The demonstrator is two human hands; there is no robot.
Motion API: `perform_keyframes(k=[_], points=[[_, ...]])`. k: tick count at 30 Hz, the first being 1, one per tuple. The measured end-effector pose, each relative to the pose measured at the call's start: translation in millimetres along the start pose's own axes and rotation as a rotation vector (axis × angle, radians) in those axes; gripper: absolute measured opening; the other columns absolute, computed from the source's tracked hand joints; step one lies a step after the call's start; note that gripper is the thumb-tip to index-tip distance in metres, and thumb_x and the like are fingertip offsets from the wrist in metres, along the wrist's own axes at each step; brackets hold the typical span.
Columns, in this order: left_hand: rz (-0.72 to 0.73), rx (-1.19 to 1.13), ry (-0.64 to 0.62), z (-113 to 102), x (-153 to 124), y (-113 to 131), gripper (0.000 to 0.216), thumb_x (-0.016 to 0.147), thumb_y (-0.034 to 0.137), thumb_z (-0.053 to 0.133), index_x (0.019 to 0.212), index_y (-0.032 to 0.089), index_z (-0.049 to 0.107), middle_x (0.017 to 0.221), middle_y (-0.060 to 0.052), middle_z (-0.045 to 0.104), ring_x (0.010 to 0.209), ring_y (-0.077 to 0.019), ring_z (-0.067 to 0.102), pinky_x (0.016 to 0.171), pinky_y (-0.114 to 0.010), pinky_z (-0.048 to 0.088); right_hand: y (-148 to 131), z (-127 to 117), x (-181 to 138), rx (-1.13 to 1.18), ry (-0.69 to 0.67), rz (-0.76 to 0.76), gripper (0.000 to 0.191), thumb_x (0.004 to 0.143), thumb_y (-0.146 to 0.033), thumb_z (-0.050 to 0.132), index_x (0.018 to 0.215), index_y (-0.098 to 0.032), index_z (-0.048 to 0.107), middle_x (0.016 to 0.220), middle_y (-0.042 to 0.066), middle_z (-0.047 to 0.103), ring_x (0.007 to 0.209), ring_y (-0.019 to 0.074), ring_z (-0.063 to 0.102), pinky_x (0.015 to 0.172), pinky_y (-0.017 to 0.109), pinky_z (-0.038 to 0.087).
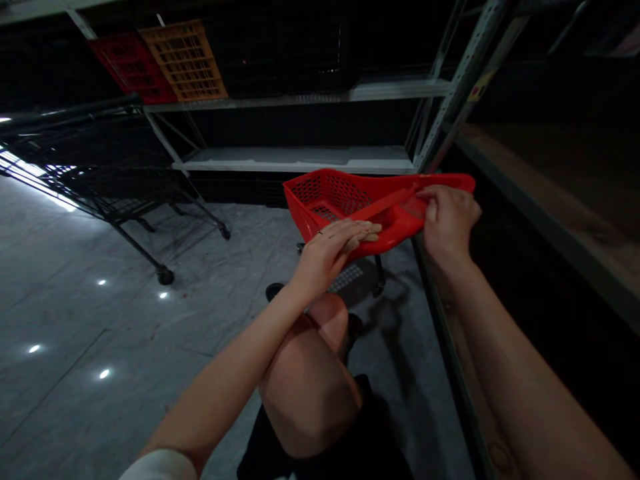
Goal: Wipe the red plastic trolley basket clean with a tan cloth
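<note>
Red cart [403, 228] lies under left-hand fingers [345, 231] and right-hand fingers [441, 195].

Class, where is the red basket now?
Right of centre in the head view, the red basket has the left hand and right hand on it.

The left hand [335, 243] is held palm down, its fingers stretched out and kept close together, aimed toward the right hand [450, 220]. The latter is raised farther forward, back uppermost, with fingers bent leftward. The left forearm [235, 373] is extended behind its hand, slanting back to the left; the right forearm [520, 373] is angled back rightward. Below the left hand, bare legs [310, 387] are bent.
</note>
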State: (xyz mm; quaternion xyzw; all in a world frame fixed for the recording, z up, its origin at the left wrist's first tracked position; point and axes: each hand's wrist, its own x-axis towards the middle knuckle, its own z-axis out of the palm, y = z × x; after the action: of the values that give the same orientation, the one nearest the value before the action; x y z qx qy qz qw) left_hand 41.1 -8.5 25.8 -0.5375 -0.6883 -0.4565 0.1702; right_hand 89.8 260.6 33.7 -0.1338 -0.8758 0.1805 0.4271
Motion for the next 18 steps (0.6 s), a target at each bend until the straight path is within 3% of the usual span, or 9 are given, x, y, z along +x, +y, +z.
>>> perform_keyframes(k=[4,7,10,15,18], points=[[-0.074,-0.02,-0.061,8,16,-36,0.034,0.116,0.025,0.043,0.13,0.024,0.074,0.139,-0.007,0.078,0.135,-0.0223,0.07,0.12,-0.044,0.055,-48,-1,-28,0.058,-0.137,-0.141,0.027,0.1,-0.023,0.043,0.09,-0.027,0.068,0.1,0.009,0.079,0.111,0.0329,0.068,0.119,0.061,0.041],[-0.211,-0.017,-0.029,3,23,-61,0.033,0.114,0.024,0.044,0.122,0.021,0.076,0.134,-0.008,0.08,0.126,-0.0241,0.074,0.116,-0.046,0.057,-60,3,-33,0.052,-0.173,-0.166,0.029,0.099,-0.021,0.04,0.079,-0.027,0.059,0.081,0.006,0.072,0.092,0.0295,0.067,0.118,0.059,0.042],[-0.198,-0.024,0.023,5,20,-52,0.034,0.115,0.024,0.044,0.126,0.021,0.076,0.133,-0.009,0.081,0.128,-0.0242,0.074,0.119,-0.048,0.056,-54,8,-28,0.037,-0.181,-0.178,0.027,0.098,-0.021,0.041,0.077,-0.027,0.056,0.08,0.006,0.069,0.09,0.0293,0.066,0.113,0.057,0.044],[0.08,-0.012,-0.015,21,3,-10,0.047,0.116,0.026,0.043,0.161,0.033,0.055,0.166,-0.005,0.058,0.159,-0.023,0.051,0.135,-0.054,0.042,-38,13,-23,0.013,-0.132,-0.137,0.025,0.099,-0.021,0.042,0.078,-0.026,0.055,0.08,0.008,0.066,0.092,0.0301,0.065,0.108,0.057,0.044],[0.114,0.021,-0.083,10,-4,-32,0.053,0.116,0.024,0.041,0.167,0.039,0.047,0.174,-0.002,0.049,0.164,-0.0219,0.044,0.136,-0.054,0.042,-36,10,-21,0.004,-0.166,-0.157,0.024,0.098,-0.022,0.044,0.077,-0.026,0.055,0.08,0.007,0.066,0.092,0.0298,0.064,0.108,0.056,0.043]])
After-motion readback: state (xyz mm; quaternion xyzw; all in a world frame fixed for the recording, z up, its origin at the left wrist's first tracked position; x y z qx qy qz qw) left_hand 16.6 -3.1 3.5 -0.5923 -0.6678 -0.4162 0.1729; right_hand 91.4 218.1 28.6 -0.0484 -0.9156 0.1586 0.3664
